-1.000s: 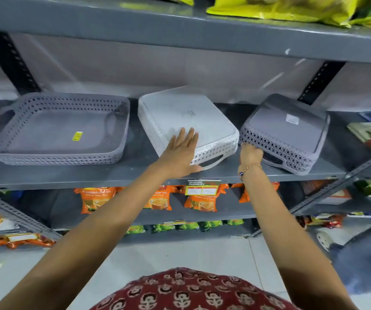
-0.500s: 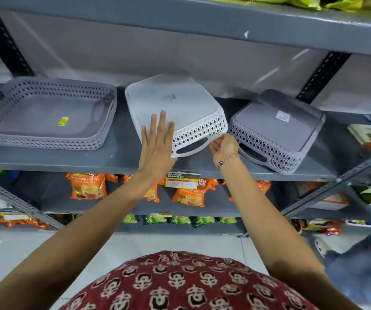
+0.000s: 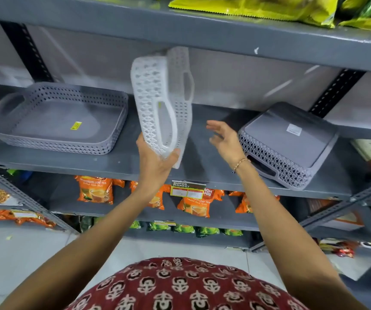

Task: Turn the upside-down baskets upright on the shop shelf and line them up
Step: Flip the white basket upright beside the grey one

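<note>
A white perforated basket (image 3: 157, 104) stands on edge above the grey shelf (image 3: 202, 173), nearly vertical, its open side facing right. My left hand (image 3: 155, 162) grips its lower corner from below. Just right of it, my right hand (image 3: 224, 139) hovers with fingers spread, holding nothing. On the left of the shelf sits a grey basket (image 3: 57, 124), upright, with a yellow sticker inside. At the right a second grey basket (image 3: 289, 144) lies upside down, tilted, its handle end over the shelf's front edge.
The upper shelf board (image 3: 202, 34) hangs close above the raised basket and carries yellow bags (image 3: 258, 7). Orange tea packets (image 3: 95, 191) fill the shelf below. A price label (image 3: 188, 190) is clipped to the shelf's front edge.
The white basket has gone from lying upside down on the shelf to standing on edge in my left hand. My right hand has let go of its handle end and opened.
</note>
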{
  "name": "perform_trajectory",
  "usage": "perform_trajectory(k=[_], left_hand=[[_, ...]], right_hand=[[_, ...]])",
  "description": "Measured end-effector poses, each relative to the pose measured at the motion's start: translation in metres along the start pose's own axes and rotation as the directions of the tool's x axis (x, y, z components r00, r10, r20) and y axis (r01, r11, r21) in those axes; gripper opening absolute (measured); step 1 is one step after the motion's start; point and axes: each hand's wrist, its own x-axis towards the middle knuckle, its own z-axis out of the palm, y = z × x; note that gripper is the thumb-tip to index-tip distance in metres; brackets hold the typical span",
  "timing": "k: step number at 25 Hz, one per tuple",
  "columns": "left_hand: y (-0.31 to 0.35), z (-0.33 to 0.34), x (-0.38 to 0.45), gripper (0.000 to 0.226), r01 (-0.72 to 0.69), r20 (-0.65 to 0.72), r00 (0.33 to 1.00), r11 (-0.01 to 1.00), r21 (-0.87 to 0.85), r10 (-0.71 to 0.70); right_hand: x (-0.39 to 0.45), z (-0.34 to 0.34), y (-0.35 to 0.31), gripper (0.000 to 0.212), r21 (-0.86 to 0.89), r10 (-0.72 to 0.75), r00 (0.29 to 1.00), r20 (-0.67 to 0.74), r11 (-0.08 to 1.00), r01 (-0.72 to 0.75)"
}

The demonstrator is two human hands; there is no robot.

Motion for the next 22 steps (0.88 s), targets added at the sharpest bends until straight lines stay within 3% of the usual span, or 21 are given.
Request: perform_trajectory(k=[2, 4, 7, 9, 11, 13, 15, 16, 18, 20, 22], left_hand=[[-0.003, -0.002, -0.002, 0.066, 0.187, 0.025, 0.982, 0.979, -0.079, -0.185], [-0.013, -0.007, 0.007, 0.065, 0.373, 0.101, 0.927, 0.913, -0.167, -0.361], [-0.031, -0.016, 0.027, 0.068, 0.491, 0.197, 0.868, 0.843, -0.217, -0.455], [-0.036, -0.017, 0.037, 0.056, 0.533, 0.216, 0.844, 0.814, -0.230, -0.492], [-0.039, -0.017, 0.044, 0.045, 0.578, 0.199, 0.815, 0.793, -0.194, -0.545], [-0.040, -0.016, 0.045, 0.044, 0.589, 0.157, 0.802, 0.807, -0.049, -0.576], [-0.034, -0.011, 0.045, 0.058, 0.492, 0.042, 0.861, 0.851, 0.184, -0.506], [-0.027, -0.007, 0.045, 0.070, 0.383, 0.020, 0.913, 0.875, 0.296, -0.407], [-0.012, 0.007, 0.048, 0.083, 0.116, 0.178, 0.956, 0.860, 0.497, -0.232], [-0.007, 0.023, 0.052, 0.074, -0.139, 0.466, 0.830, 0.695, 0.706, -0.306], [-0.012, 0.034, 0.054, 0.052, -0.341, 0.590, 0.680, 0.525, 0.780, -0.436]], right_hand=[[0.005, -0.004, 0.013, 0.070, -0.436, 0.023, 0.973, 0.230, 0.896, 0.082], [0.012, -0.008, 0.023, 0.070, -0.625, 0.064, 0.938, 0.340, 0.761, 0.175], [0.023, -0.011, 0.027, 0.035, -0.681, -0.015, 0.955, 0.297, 0.698, 0.222], [0.030, -0.017, 0.023, 0.018, -0.687, -0.042, 0.966, 0.256, 0.695, 0.212], [0.030, -0.025, 0.021, 0.016, -0.709, -0.045, 0.970, 0.237, 0.675, 0.205], [0.027, -0.029, 0.024, 0.016, -0.726, -0.038, 0.969, 0.245, 0.655, 0.209], [0.023, -0.028, 0.028, 0.015, -0.743, -0.034, 0.958, 0.285, 0.624, 0.243], [0.023, -0.028, 0.027, 0.015, -0.750, -0.019, 0.954, 0.298, 0.613, 0.247], [0.025, -0.030, 0.019, 0.017, -0.761, 0.047, 0.949, 0.312, 0.611, 0.220], [0.028, -0.031, 0.013, 0.018, -0.772, 0.111, 0.944, 0.311, 0.608, 0.184], [0.028, -0.030, 0.010, 0.018, -0.781, 0.147, 0.941, 0.304, 0.604, 0.158]])
